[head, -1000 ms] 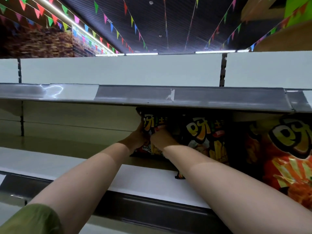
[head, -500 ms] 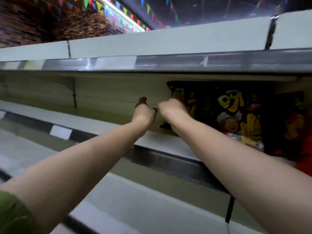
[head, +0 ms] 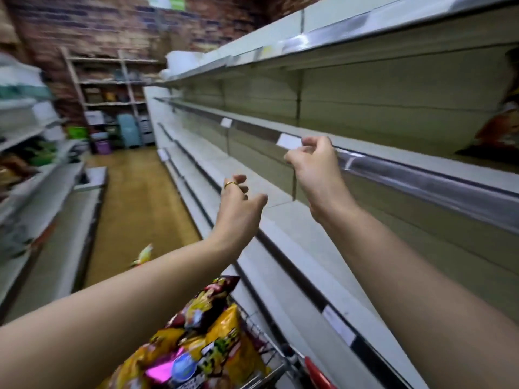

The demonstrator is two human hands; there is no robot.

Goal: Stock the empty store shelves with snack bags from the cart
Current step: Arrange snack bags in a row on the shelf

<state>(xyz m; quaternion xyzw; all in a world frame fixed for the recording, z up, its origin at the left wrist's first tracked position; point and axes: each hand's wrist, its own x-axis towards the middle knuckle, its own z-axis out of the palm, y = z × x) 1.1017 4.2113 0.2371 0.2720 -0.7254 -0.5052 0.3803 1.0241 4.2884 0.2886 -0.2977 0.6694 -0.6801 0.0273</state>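
My left hand (head: 240,204), with a gold ring, hangs in the air in front of the shelves, its fingers loosely curled and holding nothing. My right hand (head: 313,164) is higher, just in front of the shelf edge (head: 421,178), also loosely curled and holding nothing. A wire cart (head: 269,357) at the bottom is piled with snack bags (head: 202,341) in yellow, dark red and pink. One dark snack bag (head: 497,127) stands on the shelf at the far right. The long shelf boards to the left of it hold nothing.
A single snack bag (head: 143,255) lies on the wooden aisle floor. Across the aisle on the left stand shelves (head: 33,175) with some goods. Bins and boxes (head: 118,130) stand against the brick wall at the far end.
Both hands let go of the snack bag on the shelf and pulled back from it. My view swung left and down, bringing the aisle and the cart into sight.
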